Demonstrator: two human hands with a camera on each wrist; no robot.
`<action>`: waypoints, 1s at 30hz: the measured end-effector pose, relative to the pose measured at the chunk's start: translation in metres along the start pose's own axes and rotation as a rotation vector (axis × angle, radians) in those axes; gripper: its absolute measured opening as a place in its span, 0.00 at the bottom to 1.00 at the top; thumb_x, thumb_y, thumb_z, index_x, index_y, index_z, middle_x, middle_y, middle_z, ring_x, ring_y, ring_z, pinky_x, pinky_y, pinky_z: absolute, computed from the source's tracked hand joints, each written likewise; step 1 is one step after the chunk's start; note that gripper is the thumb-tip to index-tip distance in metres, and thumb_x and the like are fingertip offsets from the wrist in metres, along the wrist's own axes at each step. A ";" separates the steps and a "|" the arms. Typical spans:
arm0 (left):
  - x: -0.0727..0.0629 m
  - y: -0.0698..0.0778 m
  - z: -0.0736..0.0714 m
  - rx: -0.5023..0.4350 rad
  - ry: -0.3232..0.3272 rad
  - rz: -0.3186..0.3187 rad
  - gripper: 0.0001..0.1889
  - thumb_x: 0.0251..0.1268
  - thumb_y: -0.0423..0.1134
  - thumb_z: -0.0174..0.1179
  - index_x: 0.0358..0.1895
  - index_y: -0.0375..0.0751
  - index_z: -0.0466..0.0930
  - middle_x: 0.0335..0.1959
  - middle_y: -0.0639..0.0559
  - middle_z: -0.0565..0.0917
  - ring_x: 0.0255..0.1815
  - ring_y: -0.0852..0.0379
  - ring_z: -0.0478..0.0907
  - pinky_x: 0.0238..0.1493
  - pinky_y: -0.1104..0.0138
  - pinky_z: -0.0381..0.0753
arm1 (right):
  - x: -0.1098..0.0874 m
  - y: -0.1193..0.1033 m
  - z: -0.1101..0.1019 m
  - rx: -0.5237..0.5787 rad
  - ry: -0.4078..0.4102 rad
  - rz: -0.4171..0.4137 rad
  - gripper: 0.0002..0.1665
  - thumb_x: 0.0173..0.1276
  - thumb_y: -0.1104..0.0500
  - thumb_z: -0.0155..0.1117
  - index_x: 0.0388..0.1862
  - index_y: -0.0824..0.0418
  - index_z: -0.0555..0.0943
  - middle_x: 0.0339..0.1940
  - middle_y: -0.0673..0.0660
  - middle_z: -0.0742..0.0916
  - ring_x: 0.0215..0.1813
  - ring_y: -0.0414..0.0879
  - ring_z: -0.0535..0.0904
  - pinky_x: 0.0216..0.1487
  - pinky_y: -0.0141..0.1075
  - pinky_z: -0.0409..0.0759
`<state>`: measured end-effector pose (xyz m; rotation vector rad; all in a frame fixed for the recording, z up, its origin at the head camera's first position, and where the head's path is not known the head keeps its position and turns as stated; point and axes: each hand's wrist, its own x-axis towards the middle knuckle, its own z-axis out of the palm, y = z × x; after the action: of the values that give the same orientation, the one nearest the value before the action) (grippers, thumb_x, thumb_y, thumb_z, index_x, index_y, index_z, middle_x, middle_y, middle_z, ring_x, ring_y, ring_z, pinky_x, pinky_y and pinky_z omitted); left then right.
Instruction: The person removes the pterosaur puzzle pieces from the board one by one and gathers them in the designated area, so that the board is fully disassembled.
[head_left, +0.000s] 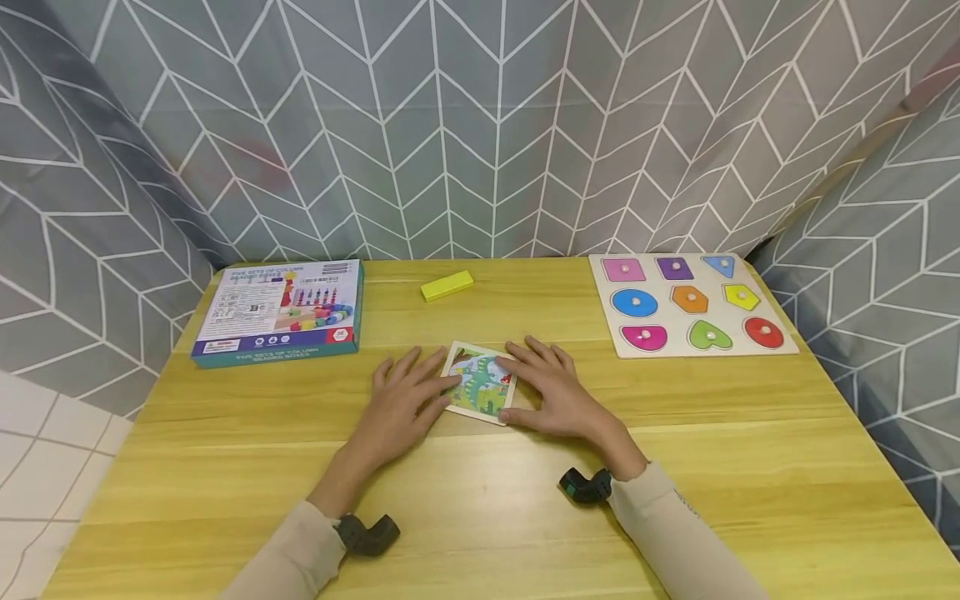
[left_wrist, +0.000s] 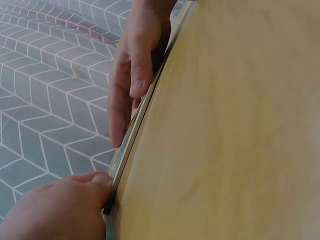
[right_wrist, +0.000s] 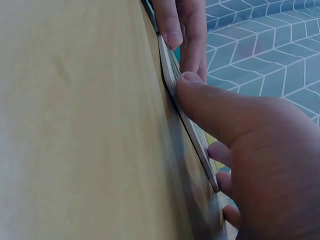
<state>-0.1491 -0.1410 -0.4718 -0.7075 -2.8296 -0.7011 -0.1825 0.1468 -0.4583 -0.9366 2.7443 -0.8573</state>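
Note:
A small square picture board (head_left: 480,382) with a pale frame and a green dinosaur picture lies on the wooden table between the hands, turned slightly. My left hand (head_left: 405,404) is at its left side, index finger and thumb reaching its edge, the other fingers spread on the table side. The right hand (head_left: 555,392) is at the right side, index fingertip over the picture and thumb at the near right corner. In the right wrist view the thumb (right_wrist: 200,95) rests along the edge of the board (right_wrist: 187,120), with a dark shadow beneath that edge.
A flat toy box (head_left: 277,312) lies at the back left of the table (head_left: 480,517). A yellow block (head_left: 447,286) lies behind the hands. At the back right is a shape board (head_left: 600,271) with several coloured knobbed pieces. Patterned curtains (head_left: 480,125) hang around the table.

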 end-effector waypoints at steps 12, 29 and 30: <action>-0.001 0.015 0.007 0.063 0.063 -0.036 0.19 0.73 0.37 0.59 0.60 0.63 0.85 0.72 0.53 0.76 0.77 0.37 0.66 0.73 0.37 0.56 | -0.001 0.000 0.005 0.069 0.092 -0.001 0.30 0.69 0.45 0.69 0.68 0.50 0.79 0.80 0.57 0.71 0.84 0.60 0.53 0.79 0.63 0.40; 0.001 0.016 0.009 0.109 -0.103 -0.013 0.26 0.78 0.59 0.46 0.76 0.70 0.66 0.83 0.53 0.59 0.83 0.33 0.49 0.74 0.32 0.45 | 0.008 0.002 0.010 0.136 0.253 -0.012 0.06 0.70 0.54 0.70 0.43 0.53 0.87 0.67 0.60 0.83 0.75 0.61 0.67 0.71 0.61 0.52; 0.001 0.016 0.010 0.109 -0.106 -0.011 0.26 0.78 0.59 0.46 0.76 0.70 0.65 0.83 0.53 0.59 0.83 0.33 0.49 0.74 0.32 0.45 | 0.010 0.003 0.010 0.132 0.259 -0.009 0.05 0.69 0.55 0.70 0.42 0.52 0.87 0.66 0.59 0.83 0.73 0.61 0.68 0.70 0.60 0.53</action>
<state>-0.1427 -0.1236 -0.4738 -0.7331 -2.9429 -0.5201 -0.1892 0.1380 -0.4677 -0.8694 2.8489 -1.2242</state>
